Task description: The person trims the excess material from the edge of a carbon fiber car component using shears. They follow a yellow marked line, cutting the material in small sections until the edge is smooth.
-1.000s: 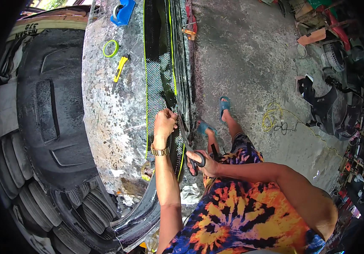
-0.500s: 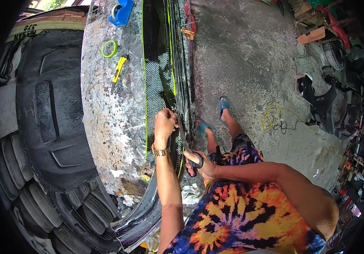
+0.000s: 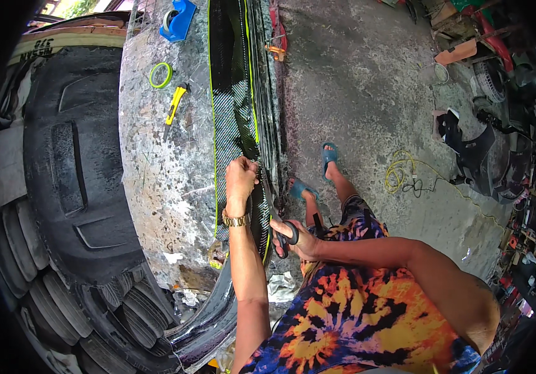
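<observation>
A long strip of black-and-silver woven carbon fibre cloth [image 3: 225, 143], edged with yellow-green tape, lies along the table's right side. My left hand [image 3: 240, 181], a watch on its wrist, is closed with the fingertips pinched at the cloth's right part. In my right hand [image 3: 304, 242] is a pair of scissors [image 3: 292, 233] with black handles, fingers through the loops. The blades point away from me, close to the cloth's right edge beside my left hand. How far apart the blades stand is hard to see.
On the worn table [image 3: 162, 156] lie a yellow utility knife [image 3: 175, 105], a green tape roll [image 3: 161, 75] and a blue tape dispenser [image 3: 178, 22]. A large black moulded panel [image 3: 81, 162] and stacked tires [image 3: 56, 299] stand left. A yellow cord [image 3: 399, 171] lies on the floor.
My left hand has shifted very slightly left and away from me, still pinched at the cloth. The scissors and my right hand have hardly moved.
</observation>
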{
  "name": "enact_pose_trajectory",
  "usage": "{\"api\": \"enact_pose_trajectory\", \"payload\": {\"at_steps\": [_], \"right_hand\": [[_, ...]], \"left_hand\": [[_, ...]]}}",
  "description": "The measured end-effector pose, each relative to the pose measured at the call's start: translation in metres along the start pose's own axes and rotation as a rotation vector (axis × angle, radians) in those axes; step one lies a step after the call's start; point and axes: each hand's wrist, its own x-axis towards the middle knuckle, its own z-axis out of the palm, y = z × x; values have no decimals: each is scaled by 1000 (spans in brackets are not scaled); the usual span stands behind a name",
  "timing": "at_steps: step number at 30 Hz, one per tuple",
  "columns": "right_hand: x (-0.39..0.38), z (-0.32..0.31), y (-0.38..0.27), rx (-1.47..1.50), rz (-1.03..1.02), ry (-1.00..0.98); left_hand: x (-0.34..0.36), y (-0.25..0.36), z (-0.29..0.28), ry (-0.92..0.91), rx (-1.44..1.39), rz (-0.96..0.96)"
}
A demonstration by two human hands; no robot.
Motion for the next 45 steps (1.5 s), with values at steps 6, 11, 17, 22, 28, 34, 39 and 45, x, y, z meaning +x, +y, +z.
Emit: {"api": "enact_pose_trajectory", "payload": {"at_steps": [6, 11, 17, 22, 28, 34, 39, 45], "right_hand": [[5, 3, 1, -5, -46, 19], [7, 4, 3, -16, -71, 35], [9, 3, 5, -14, -42, 24], [-2, 0, -4, 1, 22, -47], [-3, 5, -7, -35, 30, -57], [9, 9, -7, -5, 11, 7], [19, 17, -12, 32, 34, 50], [22, 29, -13, 88, -5, 77]], "left_hand": [[-1, -1, -4, -6, -35, 24], [-1, 0, -4, -27, -44, 3], [0, -1, -6, -13, -87, 10], [2, 3, -12, -4, -39, 29], [14, -13, -12, 48, 74, 38], [23, -23, -8, 60, 78, 33], [25, -23, -8, 42, 57, 33], [21, -12, -10, 25, 43, 12]]}}
